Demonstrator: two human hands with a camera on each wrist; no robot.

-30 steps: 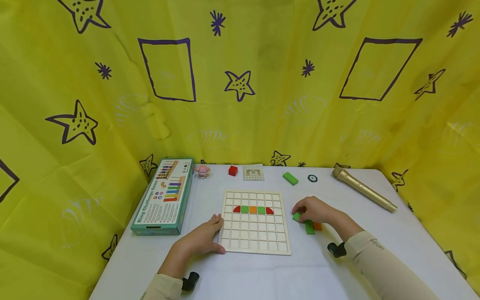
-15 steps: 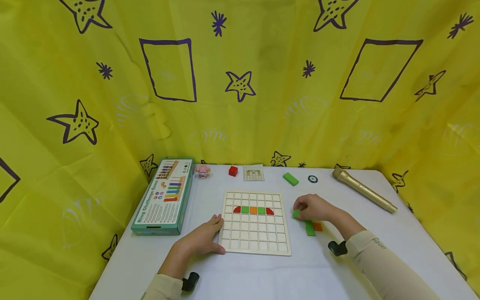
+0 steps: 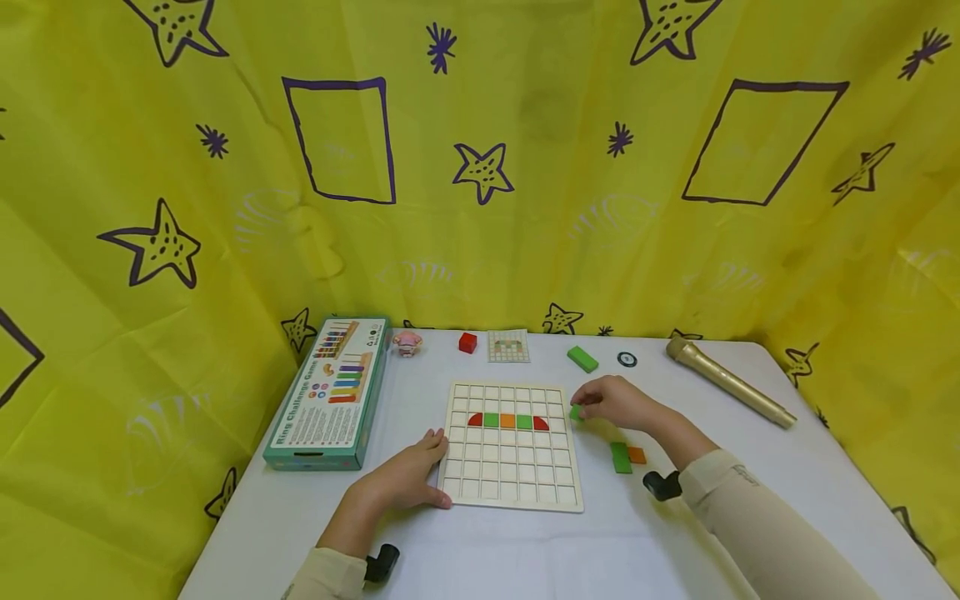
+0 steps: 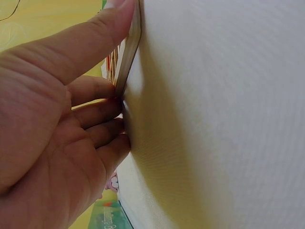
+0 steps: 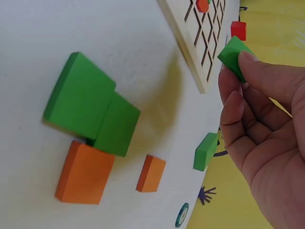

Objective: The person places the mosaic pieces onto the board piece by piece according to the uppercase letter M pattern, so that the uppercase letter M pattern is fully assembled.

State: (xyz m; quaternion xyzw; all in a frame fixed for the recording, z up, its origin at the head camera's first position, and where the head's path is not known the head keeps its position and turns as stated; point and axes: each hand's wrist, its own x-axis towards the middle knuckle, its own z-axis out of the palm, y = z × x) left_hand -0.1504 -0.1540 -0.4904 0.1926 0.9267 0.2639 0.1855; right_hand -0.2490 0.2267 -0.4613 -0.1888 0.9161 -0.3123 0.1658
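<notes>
Right hand [image 3: 618,404]: its grip pinches a small green block [image 3: 575,412] between thumb and fingertips, clear of the bench [image 3: 525,550] (the right wrist view shows the block [image 5: 233,56] held at the fingertips, with the board edge beyond it).
Block relative to board: just beside the right edge of the wooden grid board [image 3: 510,492], level with the row of set pieces [image 3: 507,421]; the board lies to the left of the grip.
Row on board: red, green, orange, green, red, running left to right across the grid.
Left hand [image 3: 401,479]: fingers straight, pressed against the board's lower left edge (thumb along the rim in the left wrist view [image 4: 52,124]); it holds nothing.
Nearer hand: the right, touching the block; the left is well apart across the board.
Spare pieces: a long green block [image 3: 619,457] and an orange block [image 3: 637,455] lie on the bench nearer the person than the grip.
</notes>
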